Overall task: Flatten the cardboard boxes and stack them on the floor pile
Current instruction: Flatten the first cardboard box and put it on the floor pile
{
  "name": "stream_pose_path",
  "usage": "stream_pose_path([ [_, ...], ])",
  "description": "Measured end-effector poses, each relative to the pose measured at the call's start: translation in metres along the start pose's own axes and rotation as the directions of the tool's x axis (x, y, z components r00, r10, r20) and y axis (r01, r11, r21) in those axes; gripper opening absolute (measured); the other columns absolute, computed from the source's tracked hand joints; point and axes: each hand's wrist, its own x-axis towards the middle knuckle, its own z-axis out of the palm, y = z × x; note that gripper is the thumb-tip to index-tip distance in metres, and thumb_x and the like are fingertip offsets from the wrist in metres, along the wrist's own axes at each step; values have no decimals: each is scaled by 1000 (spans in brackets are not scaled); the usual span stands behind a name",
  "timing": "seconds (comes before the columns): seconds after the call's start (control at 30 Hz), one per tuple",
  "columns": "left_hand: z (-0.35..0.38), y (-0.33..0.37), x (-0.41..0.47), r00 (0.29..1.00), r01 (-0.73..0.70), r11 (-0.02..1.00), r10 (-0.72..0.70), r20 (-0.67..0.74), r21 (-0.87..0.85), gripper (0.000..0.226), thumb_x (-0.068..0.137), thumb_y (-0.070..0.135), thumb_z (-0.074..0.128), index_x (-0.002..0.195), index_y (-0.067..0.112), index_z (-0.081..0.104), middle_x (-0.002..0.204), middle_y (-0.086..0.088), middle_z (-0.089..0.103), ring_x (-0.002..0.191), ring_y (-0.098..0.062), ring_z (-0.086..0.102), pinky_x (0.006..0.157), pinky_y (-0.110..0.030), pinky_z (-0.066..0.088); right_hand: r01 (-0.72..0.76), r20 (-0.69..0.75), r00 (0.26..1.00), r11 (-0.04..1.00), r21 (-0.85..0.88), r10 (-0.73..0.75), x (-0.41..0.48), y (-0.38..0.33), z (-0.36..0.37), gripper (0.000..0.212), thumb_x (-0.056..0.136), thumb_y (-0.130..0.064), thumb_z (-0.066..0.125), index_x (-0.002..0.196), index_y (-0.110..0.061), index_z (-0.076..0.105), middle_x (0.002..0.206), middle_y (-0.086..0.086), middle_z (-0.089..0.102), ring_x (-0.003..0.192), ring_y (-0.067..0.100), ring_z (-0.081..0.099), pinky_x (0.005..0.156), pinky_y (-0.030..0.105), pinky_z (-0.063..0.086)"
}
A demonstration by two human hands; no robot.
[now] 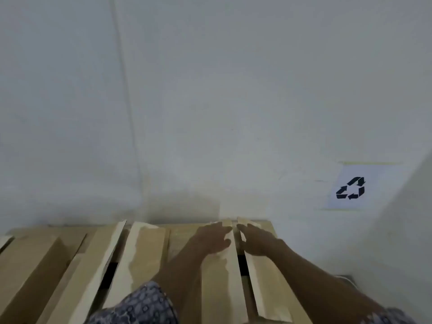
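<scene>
Cardboard box [222,284] flaps lie under left grip [214,238] and right grip [257,240], both spread flat, pressing down

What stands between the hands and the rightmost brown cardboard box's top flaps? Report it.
Nothing visible. The left hand and right hand lie on the top flaps of the rightmost brown cardboard box, one on each flap. The floor pile is out of view.

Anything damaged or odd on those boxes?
Minor: pale, ragged patches on the middle flap and on the right box's flap, under the left hand, as if the surface layer tore off. Nothing else stands out.
</scene>
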Motion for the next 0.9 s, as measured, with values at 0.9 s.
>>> stream_pose_path([
  [0.9, 23, -44, -9, 903, 411, 861, -430, -1, 301, 45, 98, 6, 34, 140, 21, 44, 163, -20, -3, 146, -50, -5, 108, -76, 12, -63, -109, 994, 913, -402, 20, 34, 153, -11, 61, 90, -22, 42, 147, -9, 26, 156, 30, -19, 139, 48, -30, 104, 74, -18],
])
